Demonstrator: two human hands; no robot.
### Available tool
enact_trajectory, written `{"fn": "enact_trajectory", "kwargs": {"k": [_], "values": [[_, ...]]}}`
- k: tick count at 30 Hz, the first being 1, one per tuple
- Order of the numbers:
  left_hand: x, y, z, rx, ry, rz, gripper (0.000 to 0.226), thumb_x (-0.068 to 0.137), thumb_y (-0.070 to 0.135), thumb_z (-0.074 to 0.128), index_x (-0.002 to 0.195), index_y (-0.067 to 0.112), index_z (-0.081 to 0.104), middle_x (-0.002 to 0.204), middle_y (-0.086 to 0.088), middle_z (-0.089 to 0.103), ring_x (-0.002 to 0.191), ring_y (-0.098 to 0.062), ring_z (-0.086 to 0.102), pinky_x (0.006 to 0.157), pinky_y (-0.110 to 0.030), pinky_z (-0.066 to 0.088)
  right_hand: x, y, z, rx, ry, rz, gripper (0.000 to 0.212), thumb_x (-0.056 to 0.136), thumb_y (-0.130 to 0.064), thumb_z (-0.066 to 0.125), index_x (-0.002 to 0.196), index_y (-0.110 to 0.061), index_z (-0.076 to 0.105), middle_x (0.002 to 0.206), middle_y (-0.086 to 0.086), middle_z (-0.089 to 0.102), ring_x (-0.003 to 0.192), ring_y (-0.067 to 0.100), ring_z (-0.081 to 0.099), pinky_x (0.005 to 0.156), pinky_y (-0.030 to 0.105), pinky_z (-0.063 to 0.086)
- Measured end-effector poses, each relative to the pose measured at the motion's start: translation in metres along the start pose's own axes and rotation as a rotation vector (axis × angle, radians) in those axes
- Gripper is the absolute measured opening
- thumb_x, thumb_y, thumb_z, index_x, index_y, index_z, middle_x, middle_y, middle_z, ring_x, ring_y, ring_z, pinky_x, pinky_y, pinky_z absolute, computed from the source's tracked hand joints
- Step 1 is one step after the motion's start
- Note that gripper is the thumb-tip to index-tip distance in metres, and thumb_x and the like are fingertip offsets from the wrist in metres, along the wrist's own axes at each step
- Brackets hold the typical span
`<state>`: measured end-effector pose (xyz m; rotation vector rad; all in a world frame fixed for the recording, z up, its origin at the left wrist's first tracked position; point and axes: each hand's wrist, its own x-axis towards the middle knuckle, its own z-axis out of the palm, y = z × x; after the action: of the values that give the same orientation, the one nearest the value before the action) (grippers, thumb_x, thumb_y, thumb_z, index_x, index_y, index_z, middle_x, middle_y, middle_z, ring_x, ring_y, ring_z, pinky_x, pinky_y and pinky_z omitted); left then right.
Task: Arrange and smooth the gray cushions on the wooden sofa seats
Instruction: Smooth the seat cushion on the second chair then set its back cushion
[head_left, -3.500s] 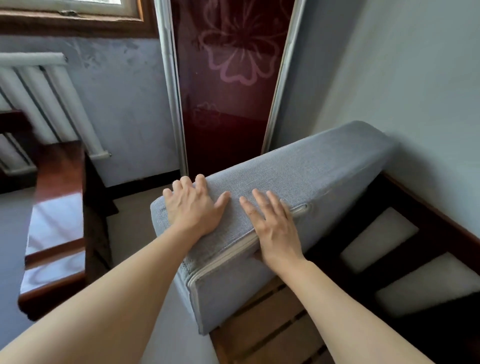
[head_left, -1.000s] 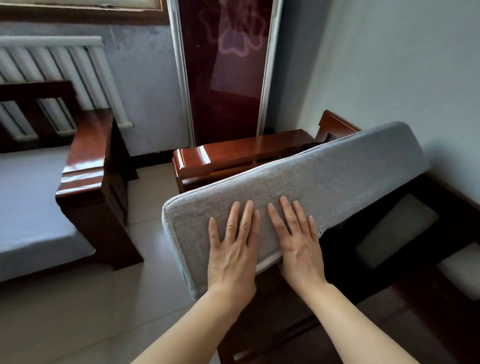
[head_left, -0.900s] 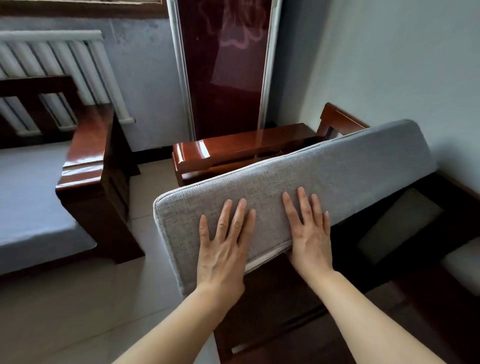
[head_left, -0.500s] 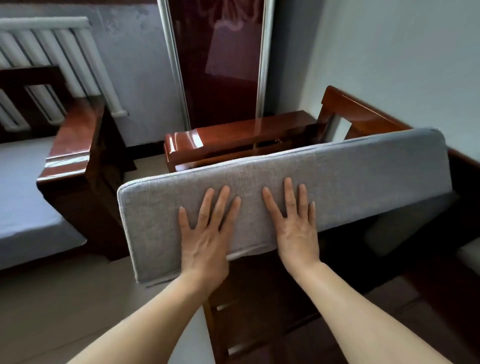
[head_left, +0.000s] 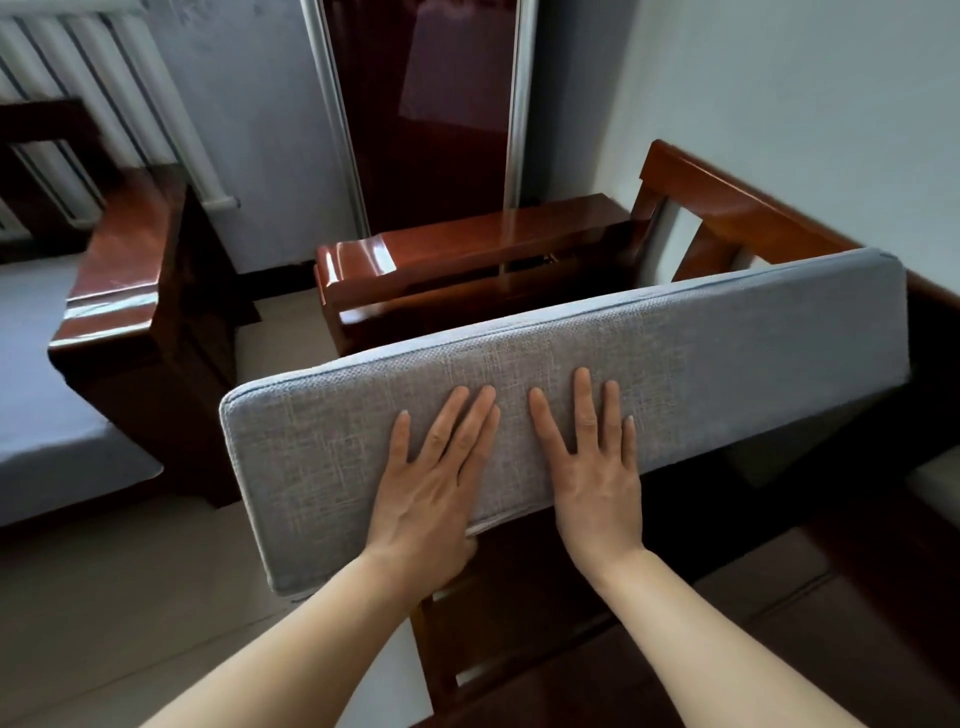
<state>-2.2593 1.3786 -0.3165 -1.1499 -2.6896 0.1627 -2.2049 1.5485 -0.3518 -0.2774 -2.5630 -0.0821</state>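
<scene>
Nearest to me, both forearms reach forward and slightly inward, palms down. My left hand (head_left: 431, 499) and right hand (head_left: 595, 475) lie flat side by side on the gray cushion (head_left: 675, 374), fingers (head_left: 582, 405) straight and a little spread, gripping nothing, only pressing on the fabric. The left thumb seems tucked under the cushion's lower edge, though I cannot tell for sure.

That cushion is tilted, its broad face turned toward me, its long axis running from lower left to upper right. The left end juts out past the seat over the tiled floor (head_left: 104, 597); the right end reaches toward the wooden backrest (head_left: 737, 208) by the wall. Its lower edge hangs above the dark wooden sofa frame (head_left: 493, 623), apart from it as far as I can see.

Beyond the cushion stands a glossy wooden armrest (head_left: 467, 249). Farther left is another wooden sofa (head_left: 130, 275) with a gray seat cushion (head_left: 47, 389) lying flat on it, with a white radiator (head_left: 104, 93) behind, and a dark red door (head_left: 415, 104) straight ahead.
</scene>
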Motion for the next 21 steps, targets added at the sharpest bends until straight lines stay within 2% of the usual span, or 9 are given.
{"fn": "enact_trajectory", "kwargs": {"k": [3,9,14,17,21], "values": [[-0.008,0.013,0.006,0.025,-0.004,0.021,0.139,0.043,0.048,0.083,0.151,0.011,0.004,0.160,-0.002,-0.005,0.147,-0.020,-0.008,0.113,-0.051,-0.017,-0.020,0.002,0.007,-0.013,-0.005,0.000,0.109,0.067,-0.009,0.081,0.152,-0.025,0.014,0.155,0.023,0.015,0.141,0.049,0.012,0.107,0.062,0.023],[-0.032,0.035,0.026,0.034,-0.022,0.040,0.144,0.041,0.046,0.087,0.152,0.012,0.002,0.161,-0.001,-0.005,0.147,-0.018,-0.006,0.113,-0.050,-0.015,-0.055,0.007,0.017,-0.010,-0.033,-0.001,0.119,0.070,-0.009,0.077,0.152,-0.032,-0.006,0.156,0.023,0.005,0.141,0.048,0.005,0.109,0.062,0.018],[-0.050,0.055,0.046,0.102,0.003,0.076,0.141,0.044,0.037,0.086,0.151,0.011,-0.002,0.160,-0.002,-0.009,0.147,-0.018,-0.012,0.112,-0.051,-0.016,-0.088,0.011,0.027,0.003,-0.022,-0.001,0.115,0.072,-0.007,0.073,0.152,-0.031,-0.006,0.155,0.024,0.004,0.141,0.047,0.005,0.109,0.063,0.022],[-0.059,0.070,0.060,0.206,0.004,0.176,0.136,0.056,0.039,0.080,0.149,0.008,-0.014,0.156,-0.006,-0.025,0.143,-0.021,-0.024,0.110,-0.052,-0.017,-0.109,0.015,0.033,0.009,-0.008,0.020,0.117,0.072,-0.003,0.074,0.152,-0.031,-0.008,0.154,0.024,0.004,0.142,0.045,0.005,0.110,0.061,0.023],[-0.071,0.088,0.080,0.276,0.046,0.245,0.121,0.061,0.031,0.073,0.150,0.009,-0.005,0.158,-0.007,-0.016,0.144,-0.022,-0.021,0.112,-0.050,-0.015,-0.137,0.021,0.040,0.006,0.018,0.022,0.119,0.071,-0.004,0.076,0.152,-0.028,-0.007,0.154,0.025,0.006,0.142,0.045,0.009,0.109,0.060,0.029]]}}
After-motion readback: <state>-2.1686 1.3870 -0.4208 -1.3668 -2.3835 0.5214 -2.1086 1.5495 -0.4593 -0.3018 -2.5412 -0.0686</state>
